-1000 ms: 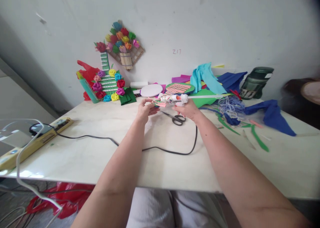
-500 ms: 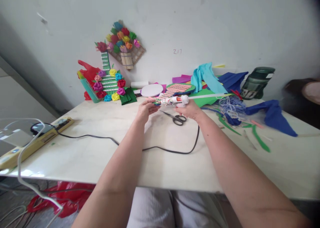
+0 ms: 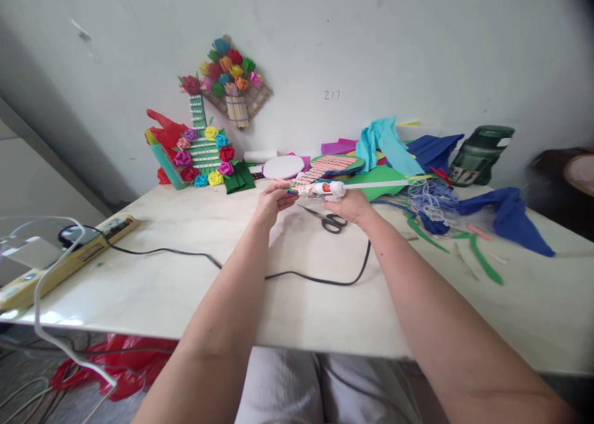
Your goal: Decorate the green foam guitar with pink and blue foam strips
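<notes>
My right hand (image 3: 350, 207) is wrapped around a white hot glue gun (image 3: 338, 189), with a long whitish glue stick (image 3: 378, 184) running out of its back to the right. The gun's nozzle points left, toward my left hand (image 3: 273, 202). That hand is closed on the near left end of a craft piece (image 3: 327, 166) with rows of pink strips on a green and blue backing. The gun hides part of this piece, and its exact contact with the nozzle is unclear. Black-handled scissors (image 3: 332, 223) lie on the table just below the gun.
A black cord (image 3: 315, 280) crosses the table to a yellow power strip (image 3: 83, 257) at left. Paper-flower crafts (image 3: 204, 151) stand against the wall. Coloured sheets (image 3: 383, 142), blue-white strings (image 3: 431, 198), scraps and a dark green bottle (image 3: 480, 155) sit at right.
The glue gun has tilted slightly and shifted a little left, with its glue stick now angled lower. My left hand keeps nearly the same place on the craft piece.
</notes>
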Motion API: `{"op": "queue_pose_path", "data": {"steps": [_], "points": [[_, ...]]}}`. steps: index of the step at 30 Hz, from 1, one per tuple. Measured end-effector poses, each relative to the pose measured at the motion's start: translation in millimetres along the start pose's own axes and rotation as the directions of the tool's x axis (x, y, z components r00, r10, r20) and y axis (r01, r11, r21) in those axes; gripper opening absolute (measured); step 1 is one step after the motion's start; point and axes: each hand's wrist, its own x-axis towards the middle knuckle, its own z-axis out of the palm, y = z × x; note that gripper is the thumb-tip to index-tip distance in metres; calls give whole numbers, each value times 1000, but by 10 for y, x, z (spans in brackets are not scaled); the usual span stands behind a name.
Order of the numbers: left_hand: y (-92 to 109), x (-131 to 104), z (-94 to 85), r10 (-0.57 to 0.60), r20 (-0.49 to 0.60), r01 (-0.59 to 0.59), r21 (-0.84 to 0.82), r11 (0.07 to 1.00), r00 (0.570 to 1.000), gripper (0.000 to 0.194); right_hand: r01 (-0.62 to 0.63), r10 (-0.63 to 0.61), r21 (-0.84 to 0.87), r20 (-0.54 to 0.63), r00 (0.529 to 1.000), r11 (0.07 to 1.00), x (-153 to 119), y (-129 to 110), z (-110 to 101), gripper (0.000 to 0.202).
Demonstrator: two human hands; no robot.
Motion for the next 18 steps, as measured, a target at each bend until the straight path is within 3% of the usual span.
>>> {"op": "queue_pose_path", "data": {"steps": [6, 18], "points": [[5, 10, 7, 5, 0, -5, -14, 1000, 1000, 31, -10, 9, -72, -7, 1000, 997, 3, -25, 13, 35], [20, 0, 40, 9, -13, -10, -31, 999, 1000, 30, 96, -104, -131, -57, 993, 987, -1, -38, 12, 30]]}}
